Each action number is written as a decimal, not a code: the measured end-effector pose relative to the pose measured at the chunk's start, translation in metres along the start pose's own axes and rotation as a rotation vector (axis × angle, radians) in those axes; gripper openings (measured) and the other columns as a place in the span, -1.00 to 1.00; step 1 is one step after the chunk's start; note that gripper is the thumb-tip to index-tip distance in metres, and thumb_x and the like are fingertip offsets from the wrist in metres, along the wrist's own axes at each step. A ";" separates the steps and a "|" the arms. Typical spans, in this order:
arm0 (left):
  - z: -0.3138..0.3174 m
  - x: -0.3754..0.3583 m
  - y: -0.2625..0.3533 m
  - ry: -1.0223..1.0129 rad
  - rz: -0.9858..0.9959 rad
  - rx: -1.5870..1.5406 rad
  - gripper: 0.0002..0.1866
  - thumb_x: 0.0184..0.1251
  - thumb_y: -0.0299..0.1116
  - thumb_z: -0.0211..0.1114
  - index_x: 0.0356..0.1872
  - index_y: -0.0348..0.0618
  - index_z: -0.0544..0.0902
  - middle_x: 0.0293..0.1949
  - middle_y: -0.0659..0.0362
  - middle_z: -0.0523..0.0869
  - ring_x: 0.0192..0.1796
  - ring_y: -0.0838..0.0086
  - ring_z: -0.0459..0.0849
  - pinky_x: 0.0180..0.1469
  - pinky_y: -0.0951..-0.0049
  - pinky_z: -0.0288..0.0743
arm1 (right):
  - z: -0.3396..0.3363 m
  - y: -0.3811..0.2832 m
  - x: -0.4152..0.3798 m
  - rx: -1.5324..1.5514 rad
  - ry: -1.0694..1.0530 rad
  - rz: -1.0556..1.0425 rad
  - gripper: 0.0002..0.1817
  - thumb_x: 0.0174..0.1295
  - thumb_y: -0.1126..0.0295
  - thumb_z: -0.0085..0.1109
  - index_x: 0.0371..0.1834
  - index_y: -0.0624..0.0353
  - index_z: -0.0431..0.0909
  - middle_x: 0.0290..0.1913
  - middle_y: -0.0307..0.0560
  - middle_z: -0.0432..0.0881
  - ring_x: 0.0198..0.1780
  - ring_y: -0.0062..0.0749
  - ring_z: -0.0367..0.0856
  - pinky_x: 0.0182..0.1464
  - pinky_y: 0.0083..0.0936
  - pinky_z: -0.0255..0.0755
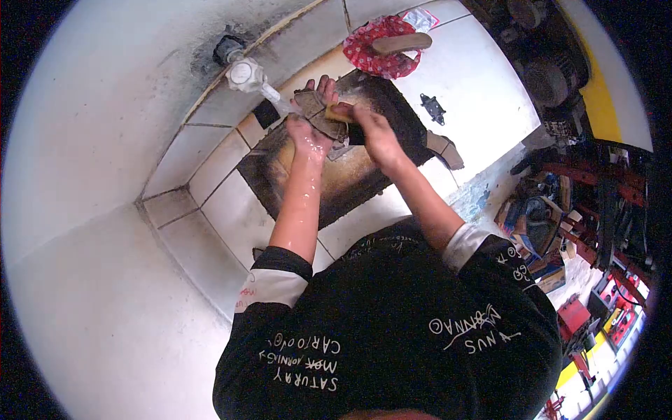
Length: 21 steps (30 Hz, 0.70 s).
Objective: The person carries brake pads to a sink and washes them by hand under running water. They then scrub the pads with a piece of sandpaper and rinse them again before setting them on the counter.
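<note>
Under the running tap [246, 75], my left hand [311, 133] lies palm up, wet, with its fingers around a grey-brown brake pad [323, 122]. My right hand [378, 136] is closed on a yellowish-brown scrubber [339, 112] pressed against the pad's face. Its exact kind is partly hidden by the fingers. Both hands are over the stained sink basin [287, 175]. Another brake pad [445, 150] rests at the basin's right edge, and a thin black metal plate [432, 109] lies on the white tiles beyond it.
A red patterned bag or dish [381, 52] stands at the back, with a beige elongated piece [402, 43] across it. A small clear packet [421, 19] is beside it. The wall [91, 175] borders the left. Tools and boxes [532, 220] fill the right side.
</note>
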State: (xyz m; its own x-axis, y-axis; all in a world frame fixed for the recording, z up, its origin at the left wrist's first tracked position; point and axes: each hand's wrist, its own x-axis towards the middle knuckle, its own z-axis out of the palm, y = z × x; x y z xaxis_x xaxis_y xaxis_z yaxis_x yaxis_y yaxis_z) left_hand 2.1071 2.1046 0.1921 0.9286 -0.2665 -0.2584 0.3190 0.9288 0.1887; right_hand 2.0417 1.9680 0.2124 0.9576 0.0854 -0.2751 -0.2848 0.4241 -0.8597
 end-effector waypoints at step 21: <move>0.021 -0.003 0.001 0.218 0.476 0.269 -0.50 0.50 0.03 -0.27 0.12 -0.20 0.31 0.12 -0.17 0.50 0.20 0.00 0.50 0.38 0.13 0.26 | 0.045 0.015 0.011 -0.206 0.199 -0.079 -0.57 0.29 0.15 0.18 -0.06 0.39 0.52 -0.23 0.01 0.68 -0.26 -0.45 0.59 -0.18 -0.46 0.48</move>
State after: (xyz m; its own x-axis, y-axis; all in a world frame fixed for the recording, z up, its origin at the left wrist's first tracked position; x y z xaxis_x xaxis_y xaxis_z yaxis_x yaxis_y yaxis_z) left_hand 2.1085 2.1010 0.2133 0.9301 0.2493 -0.2698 -0.0599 0.8276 0.5581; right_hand 2.0499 2.0156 0.2163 0.9557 -0.1281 -0.2650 -0.2315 0.2291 -0.9455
